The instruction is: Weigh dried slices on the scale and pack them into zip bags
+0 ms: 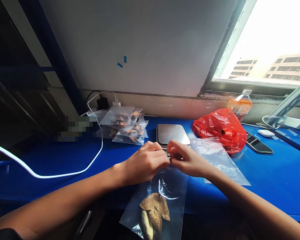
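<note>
A clear zip bag (pixel 175 186) hangs over the front edge of the blue table, pinched at its top by both hands. Inside it lie brown and pale dried pieces (pixel 155 210) that look like mushroom. My left hand (pixel 147 161) is closed on the bag's top edge, its fingertips partly hidden. Close beside it, my right hand (pixel 185 158) grips the same edge with curled fingers. Just behind the hands sits a small scale (pixel 173 133) with a bare metal plate.
Several filled clear bags (pixel 130 125) are piled at the back left. Right of the scale are flat clear bags (pixel 220 163), a red plastic bag (pixel 220 128), a drink bottle (pixel 241 105), a phone (pixel 258 142) and a white earbud case (pixel 266 133). A white cable (pixel 65 176) crosses the left side.
</note>
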Tool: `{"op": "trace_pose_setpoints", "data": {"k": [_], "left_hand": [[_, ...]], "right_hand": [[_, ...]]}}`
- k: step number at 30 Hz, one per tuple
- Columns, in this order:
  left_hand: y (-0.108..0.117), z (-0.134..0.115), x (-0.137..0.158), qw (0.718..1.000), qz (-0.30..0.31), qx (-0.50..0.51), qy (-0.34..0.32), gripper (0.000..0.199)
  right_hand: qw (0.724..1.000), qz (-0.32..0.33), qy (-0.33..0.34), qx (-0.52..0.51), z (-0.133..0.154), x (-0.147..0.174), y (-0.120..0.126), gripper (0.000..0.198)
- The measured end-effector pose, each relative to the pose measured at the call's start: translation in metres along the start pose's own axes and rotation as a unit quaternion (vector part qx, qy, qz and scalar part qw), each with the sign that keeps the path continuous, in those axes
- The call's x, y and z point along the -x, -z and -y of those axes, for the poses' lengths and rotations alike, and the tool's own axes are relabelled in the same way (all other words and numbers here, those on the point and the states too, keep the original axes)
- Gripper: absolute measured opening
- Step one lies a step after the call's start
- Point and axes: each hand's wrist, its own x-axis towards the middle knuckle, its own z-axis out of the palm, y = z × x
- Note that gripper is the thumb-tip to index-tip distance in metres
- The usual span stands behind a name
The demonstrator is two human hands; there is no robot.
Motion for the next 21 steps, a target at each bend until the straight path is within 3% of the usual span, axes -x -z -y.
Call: {"op": "trace_pose_setpoints", "data": {"k": [3, 7, 12, 21], "left_hand": [[0.002, 0.006, 0.001, 0.999, 0.012, 0.026, 0.042, 0.018], [0.006, 0.011, 0.001, 0.994, -0.005, 0.075, 0.084, 0.013], [0.012, 0.010, 0.001, 0.989, -0.018, 0.118, 0.083, 0.011], [0.017, 0.012, -0.002, 0.984, 0.029, 0.149, 0.098, 0.008]], "right_hand": [[0.999, 0.010, 0.029, 0.032, 0.008, 0.004, 0.004, 0.006], [0.995, 0.021, 0.043, 0.084, 0.016, 0.009, 0.008, 0.018], [0.990, 0.013, 0.067, 0.125, 0.018, 0.011, 0.008, 0.022], [0.987, 0.019, 0.057, 0.147, 0.010, 0.008, 0.011, 0.034]]}}
